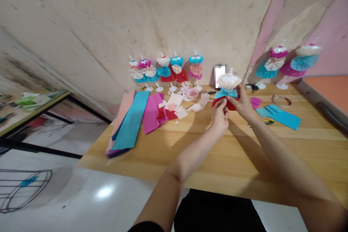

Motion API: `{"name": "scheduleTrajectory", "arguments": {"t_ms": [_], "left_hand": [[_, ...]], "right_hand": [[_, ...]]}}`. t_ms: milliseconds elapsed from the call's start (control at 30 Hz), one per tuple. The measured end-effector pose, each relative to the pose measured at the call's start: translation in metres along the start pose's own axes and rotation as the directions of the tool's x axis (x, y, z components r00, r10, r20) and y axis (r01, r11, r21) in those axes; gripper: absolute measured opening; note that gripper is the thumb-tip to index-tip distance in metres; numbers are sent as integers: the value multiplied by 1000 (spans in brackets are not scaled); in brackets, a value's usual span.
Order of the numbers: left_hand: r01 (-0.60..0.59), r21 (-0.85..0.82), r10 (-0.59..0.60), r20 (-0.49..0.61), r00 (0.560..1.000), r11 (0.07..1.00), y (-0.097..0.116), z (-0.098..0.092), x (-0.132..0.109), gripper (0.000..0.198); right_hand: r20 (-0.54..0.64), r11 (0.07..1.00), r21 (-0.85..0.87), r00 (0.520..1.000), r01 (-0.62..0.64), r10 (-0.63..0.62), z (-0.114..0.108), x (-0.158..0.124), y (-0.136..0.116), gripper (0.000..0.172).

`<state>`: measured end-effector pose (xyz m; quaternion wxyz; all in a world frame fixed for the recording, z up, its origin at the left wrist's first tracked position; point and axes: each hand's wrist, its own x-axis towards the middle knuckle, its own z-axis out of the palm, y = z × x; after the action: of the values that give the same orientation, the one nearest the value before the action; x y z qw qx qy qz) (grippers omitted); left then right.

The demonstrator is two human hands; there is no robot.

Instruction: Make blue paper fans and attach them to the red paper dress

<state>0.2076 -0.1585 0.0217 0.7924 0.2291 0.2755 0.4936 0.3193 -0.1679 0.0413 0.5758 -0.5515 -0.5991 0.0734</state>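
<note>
Both hands hold a small dress-form mannequin (230, 79) above the table. It wears a cream ruffled top, a blue pleated paper fan (225, 93) at the waist and a red crepe paper skirt (217, 103). My left hand (220, 113) pinches the front of the skirt just under the fan. My right hand (241, 103) grips the right side, its thumb pressing at the fan's lower edge. The mannequin's stand is hidden behind the hands. Blue crepe paper (285, 116) and a yellow utility knife (268, 121) lie right of my right hand.
Several dressed mannequins (195, 67) line the wall. Folded blue crepe paper (133, 123) and magenta paper (152, 116) lie left, near pale scraps (175, 101), a pink bowl (193, 93) and scissors (209, 92). A tape roll (248, 87) sits at the back. A wire basket (25, 190) stands on the floor.
</note>
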Motion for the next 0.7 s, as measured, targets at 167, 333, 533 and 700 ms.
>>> {"name": "scheduleTrajectory", "arguments": {"t_ms": [167, 333, 533, 700], "left_hand": [[-400, 322, 381, 124, 916, 858, 12, -27, -9, 39], [-653, 477, 591, 297, 750, 589, 43, -28, 8, 49], [-660, 492, 517, 410, 751, 568, 43, -19, 22, 25], [-632, 517, 503, 385, 774, 578, 49, -22, 9, 17]], "right_hand": [[4, 1000, -8, 1000, 5, -5, -1, 0, -2, 61], [3, 999, 35, 999, -33, 33, 0, -1, -6, 67], [16, 998, 56, 999, -38, 38, -1, 1, -9, 72], [-44, 1000, -18, 999, -3, 2, -18, -10, -31, 66]]}}
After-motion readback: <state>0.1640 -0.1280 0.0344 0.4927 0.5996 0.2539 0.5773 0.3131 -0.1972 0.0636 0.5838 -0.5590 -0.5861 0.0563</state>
